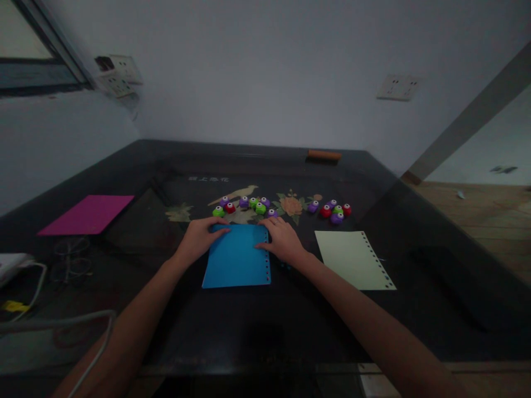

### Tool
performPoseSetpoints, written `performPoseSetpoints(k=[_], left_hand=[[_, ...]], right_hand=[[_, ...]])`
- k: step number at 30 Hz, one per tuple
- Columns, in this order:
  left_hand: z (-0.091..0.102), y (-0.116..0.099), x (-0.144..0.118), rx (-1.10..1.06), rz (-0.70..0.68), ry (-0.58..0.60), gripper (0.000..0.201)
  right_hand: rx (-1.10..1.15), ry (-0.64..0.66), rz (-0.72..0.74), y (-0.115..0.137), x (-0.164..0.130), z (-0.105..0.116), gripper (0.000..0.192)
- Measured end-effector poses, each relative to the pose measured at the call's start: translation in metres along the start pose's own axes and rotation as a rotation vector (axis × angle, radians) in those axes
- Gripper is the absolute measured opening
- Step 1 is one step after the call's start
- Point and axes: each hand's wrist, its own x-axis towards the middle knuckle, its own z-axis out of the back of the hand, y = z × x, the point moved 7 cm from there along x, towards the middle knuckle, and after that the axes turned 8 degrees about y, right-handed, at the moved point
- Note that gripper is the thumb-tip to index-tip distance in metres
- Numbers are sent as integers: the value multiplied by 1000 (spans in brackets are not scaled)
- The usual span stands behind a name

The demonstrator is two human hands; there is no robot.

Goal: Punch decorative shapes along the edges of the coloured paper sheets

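Observation:
A blue sheet of punched paper (237, 260) lies on the dark table in front of me, with its row of holes along the right side. My left hand (202, 237) grips its far left corner, thumb on top and fingers at the far edge. At the far right corner my right hand (284, 239) pinches the sheet in the same way, thumb across the holes. Just beyond the paper sit several small one-eyed toys in purple, green (260, 208) and red (229, 208). To the right lies a pale yellow punched sheet (347, 257).
More one-eyed toys (337, 219) cluster at the right. A magenta sheet (87, 214), a coiled cable (71, 260) and a white device with a cord (14, 262) lie at the left. An orange-brown roll (324, 155) rests near the back wall.

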Motion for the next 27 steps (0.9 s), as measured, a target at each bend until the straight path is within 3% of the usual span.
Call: performPoseSetpoints(k=[4, 9, 13, 17, 21, 27], left_hand=[[3, 5, 0, -148, 137, 91, 41], [-13, 4, -11, -361, 244, 461, 48], [-22, 4, -21, -318, 238, 617, 44], [-28, 6, -24, -260, 209, 669, 43], [-24, 5, -23, -241, 195, 645, 43], [-17, -1, -20, -486, 242, 527, 43]], right_hand=[[10, -11, -9, 0, 0, 0, 54], [31, -21, -16, 0, -1, 2, 52], [37, -26, -21, 0, -1, 3, 50], [31, -29, -25, 2, -1, 3, 51], [68, -35, -31, 1, -4, 7, 54], [350, -191, -86, -20, -13, 35, 49]])
